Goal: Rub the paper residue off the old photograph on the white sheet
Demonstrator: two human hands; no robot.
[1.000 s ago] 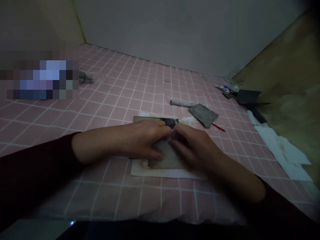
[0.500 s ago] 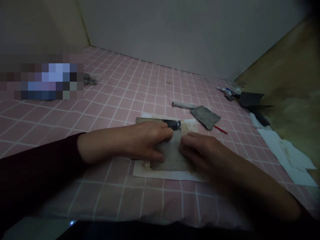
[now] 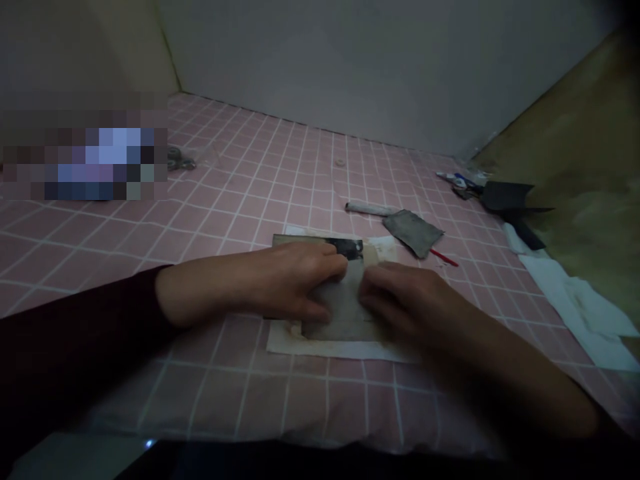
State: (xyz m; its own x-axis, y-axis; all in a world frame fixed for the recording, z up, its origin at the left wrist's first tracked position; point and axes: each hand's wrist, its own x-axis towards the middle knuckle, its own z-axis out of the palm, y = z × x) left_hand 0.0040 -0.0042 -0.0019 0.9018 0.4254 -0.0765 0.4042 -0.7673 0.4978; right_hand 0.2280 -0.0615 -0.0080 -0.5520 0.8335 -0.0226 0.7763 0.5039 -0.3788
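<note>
Grey sheet (image 3: pixel 345 303) lies at the near middle of the bench (image 3: pixel 240 193), its right edge hidden by the right hand and part of its left by the other. The bench, under pink checked cloth, is cut off at both sides; a pixelated block masks its far left. Two hands are at the sheet: the left hand (image 3: pixel 295 277) lies across it, thumb and fingers apart; the right hand (image 3: pixel 407 290) has a narrow, curled grip, and whether it holds anything I cannot tell. At right, several white papers (image 3: pixel 555 300) overlap, too dim to count. One white paper (image 3: pixel 320 348) lies under the sheet. One board (image 3: pixel 295 239) runs beneath the left hand, mostly covered. Beyond are one dark pan (image 3: pixel 507 197), one grey cloth (image 3: pixel 414 232), one tube (image 3: pixel 367 209), one red stick (image 3: pixel 445 258) and one ring (image 3: pixel 340 163).
</note>
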